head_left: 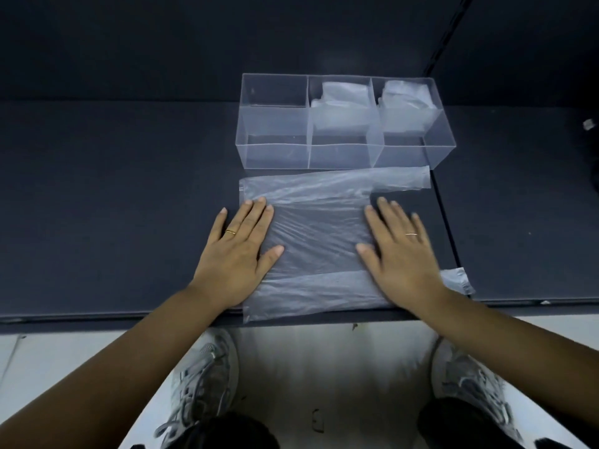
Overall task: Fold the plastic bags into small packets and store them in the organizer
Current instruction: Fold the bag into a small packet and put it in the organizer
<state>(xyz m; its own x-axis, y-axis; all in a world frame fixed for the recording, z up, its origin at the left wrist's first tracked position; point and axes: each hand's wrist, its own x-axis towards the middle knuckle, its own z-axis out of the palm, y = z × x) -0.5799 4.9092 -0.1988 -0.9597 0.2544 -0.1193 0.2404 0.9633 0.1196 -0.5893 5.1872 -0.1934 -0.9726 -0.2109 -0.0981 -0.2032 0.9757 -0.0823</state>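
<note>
While both palms lie flat on the plastic bag (317,241), nothing is gripped. The left hand (238,251) presses the film's nine o'clock side and the right hand (400,254) its three o'clock side, fingers straight, thumbs turned inward.

The bag is spread on the dark shelf (113,205), its near hem just over the front edge at six o'clock. One handle strip (389,181) runs along the far side toward three o'clock; the other handle strip (457,280) pokes out past the right wrist at about four o'clock.

Just beyond the bag, at twelve o'clock, stands the clear organizer (275,157). Its middle section holds a folded packet (340,105) and its right section another packet (405,102) — the left compartment (275,139) looks empty.

The step appears to be smoothing before the first fold. It would go best with the palms sweeping from the centre out toward nine and three to drive out trapped air. The handles should be laid straight and the hem drawn back from the edge. Each crease needs firm pressing, since slick film is likely to spring open, and the strip should be kept narrow enough for the left compartment.
</note>
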